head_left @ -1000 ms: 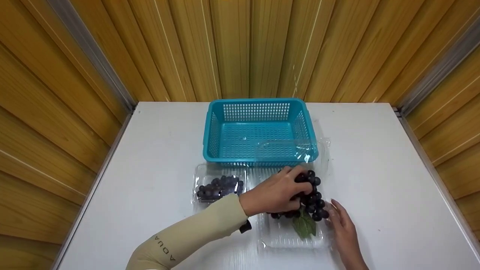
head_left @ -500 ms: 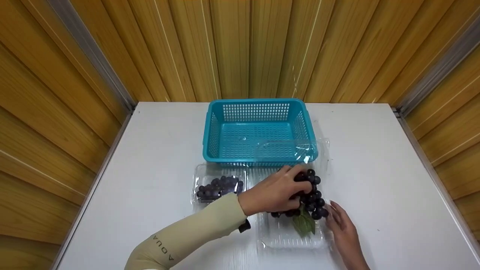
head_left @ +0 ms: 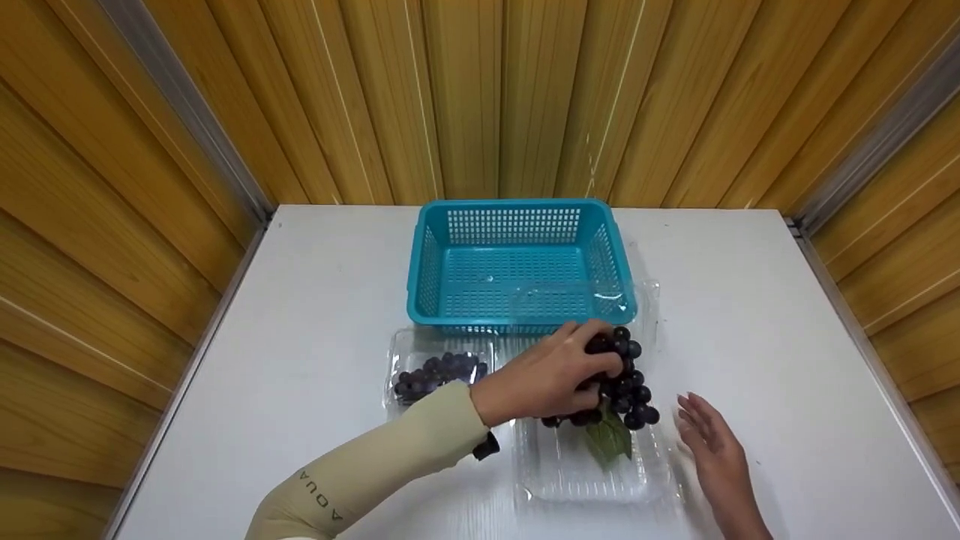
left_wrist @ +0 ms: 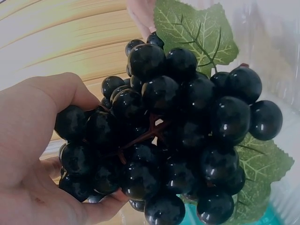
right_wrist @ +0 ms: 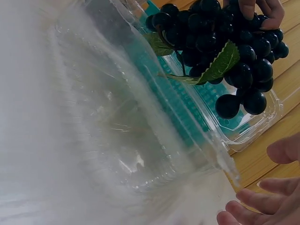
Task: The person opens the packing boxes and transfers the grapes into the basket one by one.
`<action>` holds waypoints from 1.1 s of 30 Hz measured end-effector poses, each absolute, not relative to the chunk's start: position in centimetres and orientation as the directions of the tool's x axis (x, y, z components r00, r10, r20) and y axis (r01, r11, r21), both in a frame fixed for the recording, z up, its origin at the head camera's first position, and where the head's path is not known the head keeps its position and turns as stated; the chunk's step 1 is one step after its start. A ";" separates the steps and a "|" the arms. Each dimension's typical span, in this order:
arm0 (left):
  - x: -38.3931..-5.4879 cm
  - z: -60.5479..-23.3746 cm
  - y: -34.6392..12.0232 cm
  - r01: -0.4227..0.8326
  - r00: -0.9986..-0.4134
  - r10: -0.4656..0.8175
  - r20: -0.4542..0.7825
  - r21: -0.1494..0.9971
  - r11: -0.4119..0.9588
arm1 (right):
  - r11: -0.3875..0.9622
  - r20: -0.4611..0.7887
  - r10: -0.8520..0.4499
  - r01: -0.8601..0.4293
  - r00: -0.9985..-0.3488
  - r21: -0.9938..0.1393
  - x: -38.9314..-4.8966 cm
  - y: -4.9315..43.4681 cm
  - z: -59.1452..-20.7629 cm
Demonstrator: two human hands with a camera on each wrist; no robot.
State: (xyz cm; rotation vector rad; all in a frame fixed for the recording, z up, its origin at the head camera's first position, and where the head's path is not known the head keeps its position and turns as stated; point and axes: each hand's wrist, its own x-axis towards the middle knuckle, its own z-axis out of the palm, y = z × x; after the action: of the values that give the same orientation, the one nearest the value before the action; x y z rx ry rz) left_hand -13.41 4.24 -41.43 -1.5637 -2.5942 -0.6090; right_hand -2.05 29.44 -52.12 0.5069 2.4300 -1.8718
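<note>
My left hand (head_left: 551, 375) grips a bunch of dark grapes (head_left: 630, 382) from above, its fingers curled among the fruit. The bunch, with green leaves (left_wrist: 199, 37) at its stem, hangs over the base of a clear plastic clamshell box (head_left: 581, 480). In the right wrist view a gap shows between the grapes (right_wrist: 201, 33) and the bare floor of the box (right_wrist: 117, 126). My right hand (head_left: 716, 446) is just off the box's right side, fingers loosely extended with nothing in them.
The box's raised lid (head_left: 645, 307) overlaps the front right of a teal plastic basket (head_left: 517, 201). Left of the box, a smaller clear box (head_left: 401, 349) contains dark grapes. All stand on a white table (head_left: 315, 300) with wood-panelled walls (head_left: 465, 97) around it.
My right hand has let go of the box's right side and moved right, its fingers opening. My left hand has lifted the grapes slightly.
</note>
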 end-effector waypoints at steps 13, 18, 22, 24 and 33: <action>-13.5 -39.8 3.6 0.858 -0.495 0.823 0.279 0.304 0.414 | 0.367 -0.262 0.281 0.355 -0.923 -0.860 -3.1 29.7 -48.8; -13.5 -39.3 3.3 0.859 -0.495 0.819 0.290 0.307 0.411 | 0.370 -0.179 0.266 0.272 -0.947 -0.888 -3.3 29.4 -48.1; -13.4 -38.8 3.0 0.847 -0.510 0.814 0.279 0.327 0.419 | 0.372 -0.139 0.243 0.225 -0.960 -0.901 -3.7 29.1 -47.4; -13.4 -38.6 2.8 0.845 -0.512 0.811 0.283 0.333 0.418 | 0.380 -0.128 0.234 0.212 -0.964 -0.901 -3.9 28.9 -47.0; -13.2 -37.7 1.9 0.841 -0.521 0.790 0.322 0.350 0.412 | 0.452 -0.056 0.198 0.142 -0.979 -0.881 -4.6 28.4 -45.7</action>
State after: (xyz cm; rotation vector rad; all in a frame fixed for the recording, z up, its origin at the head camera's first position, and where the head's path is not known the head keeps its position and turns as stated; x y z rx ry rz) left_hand -13.19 1.93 -37.67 -1.4786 -2.5486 -0.7285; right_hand -4.65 28.35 -45.72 0.3192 2.7231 -1.6432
